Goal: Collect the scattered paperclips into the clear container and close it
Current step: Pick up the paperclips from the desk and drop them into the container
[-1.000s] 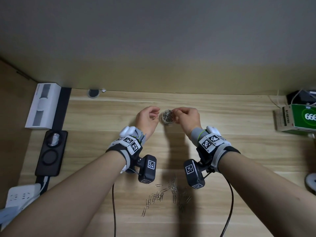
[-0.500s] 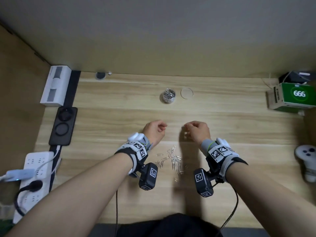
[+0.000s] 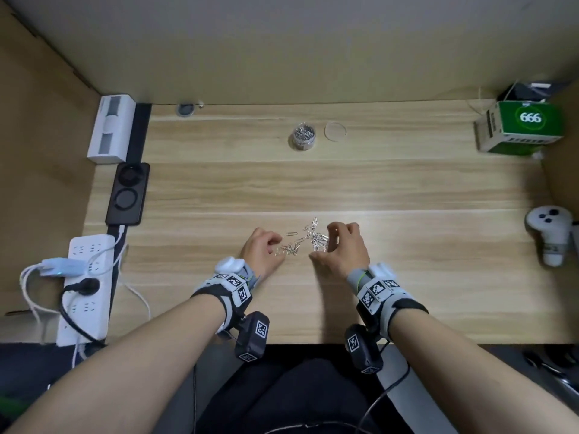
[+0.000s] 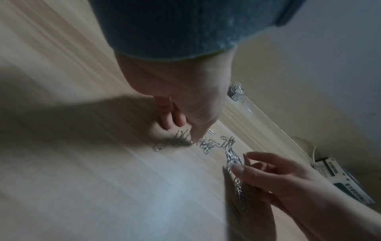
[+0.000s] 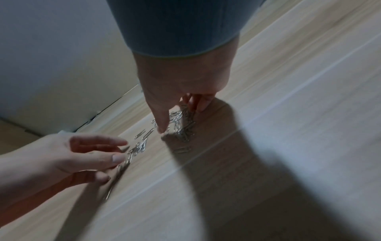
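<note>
While the left hand (image 3: pixel 261 252) and right hand (image 3: pixel 343 249) flank the loose paperclips (image 3: pixel 305 241) with fingers curled and, as far as the blur allows, nothing yet pinched, the pile is best raked inward from both sides before lifting. The clear container (image 3: pixel 303 136) stands well beyond, open, its lid (image 3: pixel 335 130) just beside it; small handfuls should spill less in transit.
</note>
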`<state>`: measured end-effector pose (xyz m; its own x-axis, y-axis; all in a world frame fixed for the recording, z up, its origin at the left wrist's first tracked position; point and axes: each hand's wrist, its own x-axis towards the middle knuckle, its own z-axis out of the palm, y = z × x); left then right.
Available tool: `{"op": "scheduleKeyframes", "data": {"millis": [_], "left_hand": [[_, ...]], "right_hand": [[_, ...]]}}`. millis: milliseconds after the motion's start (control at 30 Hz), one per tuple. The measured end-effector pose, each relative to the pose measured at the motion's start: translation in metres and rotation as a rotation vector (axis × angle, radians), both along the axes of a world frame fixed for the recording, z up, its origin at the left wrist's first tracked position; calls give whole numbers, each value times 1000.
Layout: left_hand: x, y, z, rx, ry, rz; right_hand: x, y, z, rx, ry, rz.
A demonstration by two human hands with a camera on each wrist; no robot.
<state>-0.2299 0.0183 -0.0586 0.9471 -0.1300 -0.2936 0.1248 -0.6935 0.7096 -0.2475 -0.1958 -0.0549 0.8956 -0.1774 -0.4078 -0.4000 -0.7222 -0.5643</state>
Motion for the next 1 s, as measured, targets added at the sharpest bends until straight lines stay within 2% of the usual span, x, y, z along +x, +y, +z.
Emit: {"op": "scheduleKeyframes", "data": {"millis": [67, 167, 400, 600, 833, 1000], "left_hand": [[-9, 5, -1, -8, -18, 21], [-18, 15, -4, -2, 4, 15], [-25, 25, -5, -55, 120, -205], [-8, 4, -10, -33, 37, -151], [17, -23, -11, 3, -35, -186], [30, -26, -5, 8, -81, -225]], "right_hand": [[-4, 8, -2, -60, -29, 72], [-3, 21, -6, -44, -93, 140], [1, 38, -10, -30, -118, 163], [1, 24, -10, 21, -131, 110], [7, 11, -14, 17, -84, 128], [18, 2, -10, 84, -82, 75]]}}
